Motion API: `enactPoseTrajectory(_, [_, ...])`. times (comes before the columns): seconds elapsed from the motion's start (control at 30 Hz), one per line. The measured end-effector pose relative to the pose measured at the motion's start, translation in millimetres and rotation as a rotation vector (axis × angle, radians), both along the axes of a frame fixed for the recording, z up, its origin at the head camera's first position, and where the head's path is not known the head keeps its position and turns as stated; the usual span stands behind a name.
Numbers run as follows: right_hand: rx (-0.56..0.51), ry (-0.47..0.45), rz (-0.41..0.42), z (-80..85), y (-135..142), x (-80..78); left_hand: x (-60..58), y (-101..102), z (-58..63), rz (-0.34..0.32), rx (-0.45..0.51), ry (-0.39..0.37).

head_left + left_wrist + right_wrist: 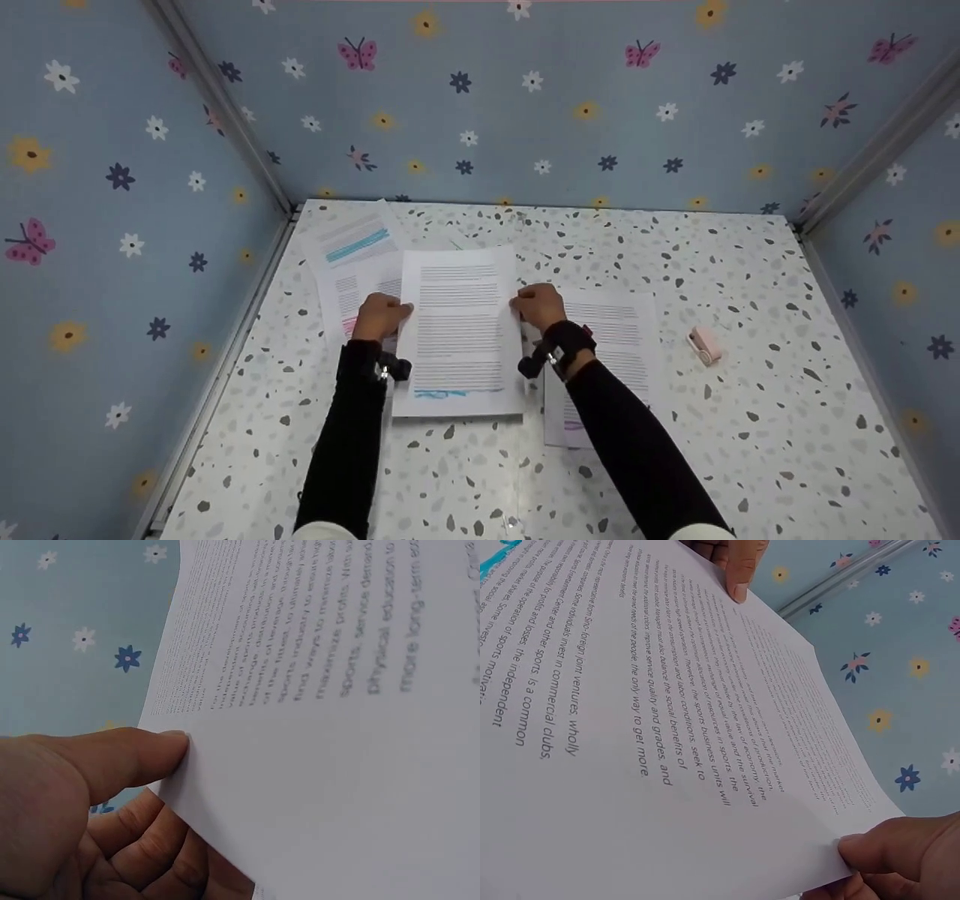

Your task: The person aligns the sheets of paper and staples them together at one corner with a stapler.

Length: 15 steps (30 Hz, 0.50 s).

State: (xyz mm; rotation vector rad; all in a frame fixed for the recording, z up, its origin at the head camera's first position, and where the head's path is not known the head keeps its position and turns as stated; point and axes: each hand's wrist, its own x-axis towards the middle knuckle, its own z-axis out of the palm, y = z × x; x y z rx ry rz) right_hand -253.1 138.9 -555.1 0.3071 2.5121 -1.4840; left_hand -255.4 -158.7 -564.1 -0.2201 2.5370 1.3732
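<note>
Between my hands is a printed sheet of paper [459,330], with a blue highlighter mark near its bottom edge; whether more sheets lie under it I cannot tell. My left hand [381,315] pinches its left edge, thumb on top and fingers beneath, as the left wrist view shows of the paper [322,765]. At the opposite edge my right hand [540,304] pinches the sheet the same way. In the right wrist view, the paper [667,787] is raised and slants between both thumbs.
Left of the held sheet lie printed pages [356,247] with blue and pink highlighting. Another printed page [611,330] lies partly under my right forearm. A small pink stapler-like object [705,345] sits farther right on the speckled table [765,435]. Patterned panels [510,105] enclose the table.
</note>
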Motion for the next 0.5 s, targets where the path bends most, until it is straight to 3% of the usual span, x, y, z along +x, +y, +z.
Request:
enactPoseTrajectory(0.3, [-0.071, 0.067, -0.048, 29.3, 38.7, 3.9, -4.8, 36.5, 22.3, -0.024, 0.094, 0.004])
enactPoseTrajectory(0.5, [-0.067, 0.082, -0.083, 36.0, 71.9, 12.0, -8.4, 68.0, 26.3, -0.062, 0.087, 0.023])
